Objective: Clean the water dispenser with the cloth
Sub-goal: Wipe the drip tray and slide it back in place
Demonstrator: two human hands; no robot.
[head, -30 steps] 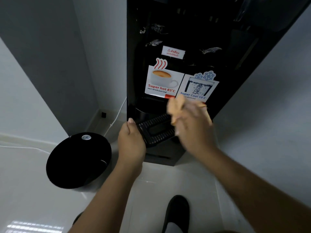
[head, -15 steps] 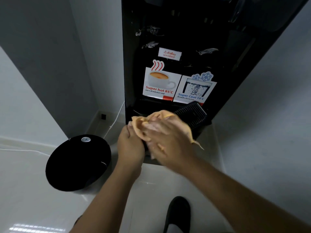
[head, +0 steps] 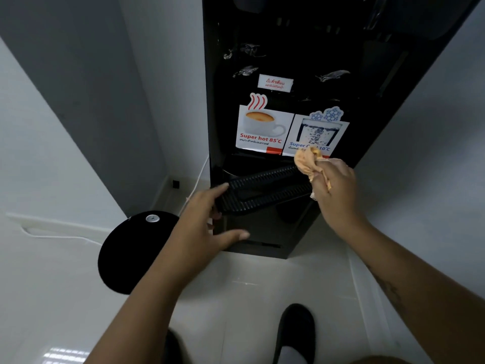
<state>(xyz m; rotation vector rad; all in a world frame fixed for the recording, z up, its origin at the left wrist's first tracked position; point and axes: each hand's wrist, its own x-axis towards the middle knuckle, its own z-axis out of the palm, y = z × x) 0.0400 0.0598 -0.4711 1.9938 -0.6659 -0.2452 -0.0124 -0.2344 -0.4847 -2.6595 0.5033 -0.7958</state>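
A tall black water dispenser (head: 262, 35) stands against the wall, with hot and cool stickers (head: 265, 127) on its front. Its black slotted drip tray (head: 262, 189) sticks out at the bottom of the tap recess. My left hand (head: 202, 227) grips the tray's left end, thumb below and fingers on top. My right hand (head: 333, 185) is closed on a bunched orange cloth (head: 305, 161), which touches the tray's right end just under the cool sticker.
A black round-lidded bin (head: 131, 253) sits on the pale floor left of the dispenser. A white cable (head: 202, 172) runs down the grey wall corner behind it. My dark shoe (head: 296, 332) is on the floor below the dispenser. A white wall closes the right side.
The cloth hand has swept from the tray's left end, beside my left hand, back to its right end. My left hand has stayed on the tray's left end, and the tray lies flatter now.
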